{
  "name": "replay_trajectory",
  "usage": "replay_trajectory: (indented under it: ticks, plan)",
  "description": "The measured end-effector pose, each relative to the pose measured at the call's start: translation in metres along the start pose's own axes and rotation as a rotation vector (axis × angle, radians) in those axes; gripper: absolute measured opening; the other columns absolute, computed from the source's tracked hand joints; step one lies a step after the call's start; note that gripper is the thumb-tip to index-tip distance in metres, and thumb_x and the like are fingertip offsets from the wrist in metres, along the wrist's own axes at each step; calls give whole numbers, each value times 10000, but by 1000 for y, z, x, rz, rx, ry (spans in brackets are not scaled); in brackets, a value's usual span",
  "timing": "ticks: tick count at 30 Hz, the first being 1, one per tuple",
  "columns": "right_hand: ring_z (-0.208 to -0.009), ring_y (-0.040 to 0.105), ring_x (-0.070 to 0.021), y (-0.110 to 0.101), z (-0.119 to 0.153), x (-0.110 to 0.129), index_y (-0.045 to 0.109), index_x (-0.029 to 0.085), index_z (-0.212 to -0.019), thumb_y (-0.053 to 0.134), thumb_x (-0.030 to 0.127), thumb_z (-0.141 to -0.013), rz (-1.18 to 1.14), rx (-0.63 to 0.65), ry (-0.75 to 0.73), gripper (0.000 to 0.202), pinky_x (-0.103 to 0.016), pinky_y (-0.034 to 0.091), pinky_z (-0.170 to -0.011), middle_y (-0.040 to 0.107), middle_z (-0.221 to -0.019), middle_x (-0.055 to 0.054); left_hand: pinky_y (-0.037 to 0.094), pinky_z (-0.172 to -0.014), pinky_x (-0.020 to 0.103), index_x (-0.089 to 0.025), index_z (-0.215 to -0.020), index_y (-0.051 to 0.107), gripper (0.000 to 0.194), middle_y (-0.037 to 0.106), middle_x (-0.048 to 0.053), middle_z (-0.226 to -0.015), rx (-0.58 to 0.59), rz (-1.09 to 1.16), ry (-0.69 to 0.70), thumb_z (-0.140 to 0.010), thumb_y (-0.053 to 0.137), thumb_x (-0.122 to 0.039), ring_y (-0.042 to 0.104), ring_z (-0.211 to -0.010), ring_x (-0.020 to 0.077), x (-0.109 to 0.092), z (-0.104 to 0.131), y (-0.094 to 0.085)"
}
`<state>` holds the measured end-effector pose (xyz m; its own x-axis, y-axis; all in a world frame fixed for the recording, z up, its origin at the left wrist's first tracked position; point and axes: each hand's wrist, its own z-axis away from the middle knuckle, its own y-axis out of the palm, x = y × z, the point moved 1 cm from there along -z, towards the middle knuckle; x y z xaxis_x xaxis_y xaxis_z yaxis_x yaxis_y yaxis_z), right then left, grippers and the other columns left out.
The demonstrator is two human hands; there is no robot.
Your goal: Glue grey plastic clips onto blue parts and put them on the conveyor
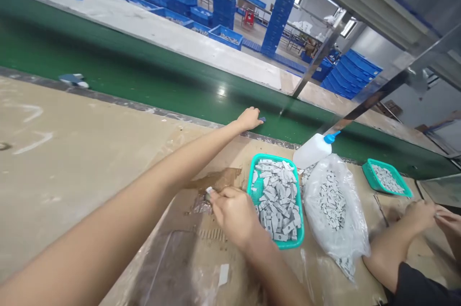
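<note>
My left hand (249,118) reaches over the green conveyor belt (173,99). At its fingertips is a small dark blue-grey piece (262,119), seemingly pinched. Lower down, above the brown cardboard-covered bench (118,138), my right hand (232,210) is closed, with a small whitish piece (209,190) between thumb and finger. Just right of that hand stands a turquoise basket (301,219) full of flat grey-white pieces (277,195), many with a hole. A wet dark patch (216,178) and a loose white strip (223,275) lie on the bench nearby.
Right of the basket are a white squeeze bottle (311,151), a clear bag (334,205) of small parts and a second turquoise basket (387,178). A co-worker's hands (428,217) work at far right. A grey-white part (74,80) rests on the belt. A metal post (320,56) rises behind.
</note>
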<state>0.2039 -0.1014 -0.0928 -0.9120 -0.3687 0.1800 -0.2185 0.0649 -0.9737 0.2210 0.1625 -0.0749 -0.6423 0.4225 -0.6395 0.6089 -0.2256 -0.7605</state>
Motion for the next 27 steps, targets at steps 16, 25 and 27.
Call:
replay_trajectory:
  ticks: [16, 25, 27]
  plan:
    - [-682, 644, -139, -1, 5, -5, 751, 173, -950, 486, 211, -985, -250, -132, 23, 270, -230, 477, -639, 682, -724, -27, 555, -841, 390, -119, -1032, 637, 570, 745, 107, -910, -123, 728, -160, -559, 851, -355, 713, -825, 237, 73, 105, -49]
    - [-774, 670, -128, -31, 13, -6, 732, 244, -1133, 600, 169, -920, -735, -597, 29, 261, -231, 541, -700, 732, -895, -37, 575, -799, 349, -150, -818, 677, 422, 755, 74, -834, 13, 899, -301, -489, 899, -295, 715, -784, 211, 66, 255, -65]
    - [-786, 673, -129, -34, 14, -5, 732, 265, -1130, 612, 161, -913, -744, -612, 12, 269, -234, 545, -709, 731, -904, -31, 581, -780, 336, -149, -813, 672, 403, 752, 63, -805, 53, 941, -289, -500, 894, -270, 715, -751, 200, 56, 267, -60]
